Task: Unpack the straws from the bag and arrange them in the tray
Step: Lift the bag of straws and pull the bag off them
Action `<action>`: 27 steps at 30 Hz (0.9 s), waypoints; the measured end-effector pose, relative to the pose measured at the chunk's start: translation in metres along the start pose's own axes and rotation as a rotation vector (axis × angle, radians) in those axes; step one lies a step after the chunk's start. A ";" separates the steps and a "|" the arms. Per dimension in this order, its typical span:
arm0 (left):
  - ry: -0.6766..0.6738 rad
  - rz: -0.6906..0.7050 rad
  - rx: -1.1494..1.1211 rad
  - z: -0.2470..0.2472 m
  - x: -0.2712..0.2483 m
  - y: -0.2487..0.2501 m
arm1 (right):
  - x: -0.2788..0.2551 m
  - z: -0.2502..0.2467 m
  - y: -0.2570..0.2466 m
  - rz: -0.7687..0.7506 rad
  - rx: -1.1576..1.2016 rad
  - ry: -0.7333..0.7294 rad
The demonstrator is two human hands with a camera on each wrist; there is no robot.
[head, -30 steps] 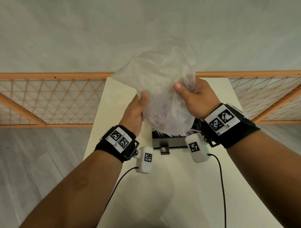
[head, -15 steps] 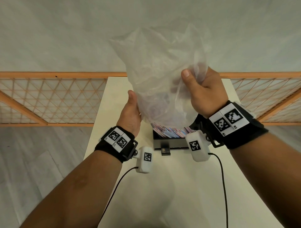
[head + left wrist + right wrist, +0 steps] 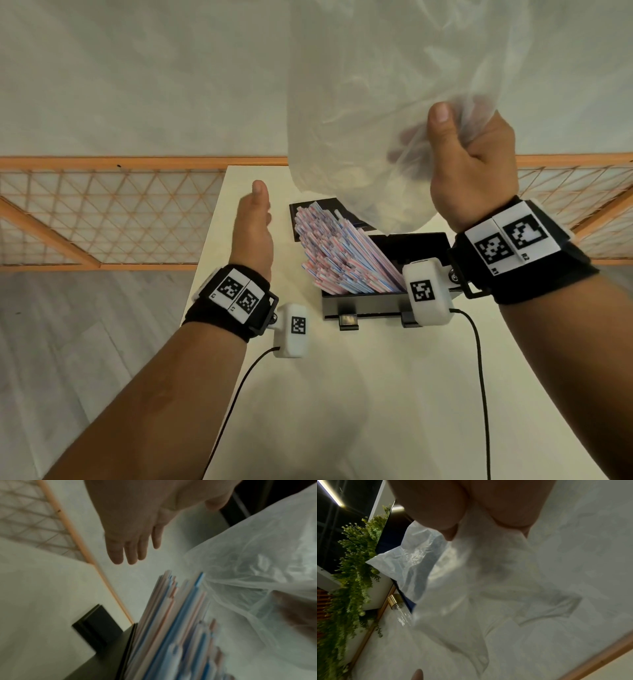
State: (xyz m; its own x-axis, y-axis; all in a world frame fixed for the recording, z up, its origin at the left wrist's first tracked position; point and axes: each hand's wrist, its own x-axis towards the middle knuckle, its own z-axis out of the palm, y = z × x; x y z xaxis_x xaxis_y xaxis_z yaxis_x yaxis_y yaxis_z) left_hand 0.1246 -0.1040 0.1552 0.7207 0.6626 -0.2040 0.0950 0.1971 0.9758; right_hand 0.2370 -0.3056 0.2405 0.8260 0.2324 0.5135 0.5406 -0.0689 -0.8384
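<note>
Over on the left, the left hand [image 3: 253, 233] hangs above the tabletop [image 3: 342, 394] with nothing in it, fingers [image 3: 130, 550] straight and lying close together, thumb raised, just beside the pile but not touching it. Next along, the straws [image 3: 342, 250], pink, blue and white, lie in a slanted heap in the black tray [image 3: 359, 305], which sits toward the far end of the tabletop; their near ends are down in the tray's left half and their far ends stick out past its far wall. A flat black piece [image 3: 301, 219] lies under those far tips. The tray's right half shows dark; I can't tell what is in it. Above it all, the thin clear bag [image 3: 376, 85] is held high and hangs crumpled, its lower end just over the straws. On the right, the right hand [image 3: 469, 164] grips the bunched plastic, fingers curled round it and thumb pressed on top.
</note>
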 end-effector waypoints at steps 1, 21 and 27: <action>0.030 0.098 0.059 0.000 -0.001 0.005 | 0.000 -0.001 -0.001 0.002 0.003 -0.005; -0.313 0.512 0.151 0.027 -0.043 0.057 | -0.013 -0.010 -0.028 -0.330 -0.148 -0.447; -0.470 0.640 0.013 0.032 -0.054 0.064 | -0.025 0.010 -0.027 0.058 0.097 -0.391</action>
State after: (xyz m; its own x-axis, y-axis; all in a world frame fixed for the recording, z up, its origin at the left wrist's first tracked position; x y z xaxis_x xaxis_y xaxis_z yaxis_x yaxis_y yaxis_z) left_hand 0.1137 -0.1507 0.2315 0.8520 0.2698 0.4486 -0.4297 -0.1292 0.8937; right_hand 0.2002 -0.3001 0.2480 0.7217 0.5833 0.3727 0.4621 -0.0050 -0.8868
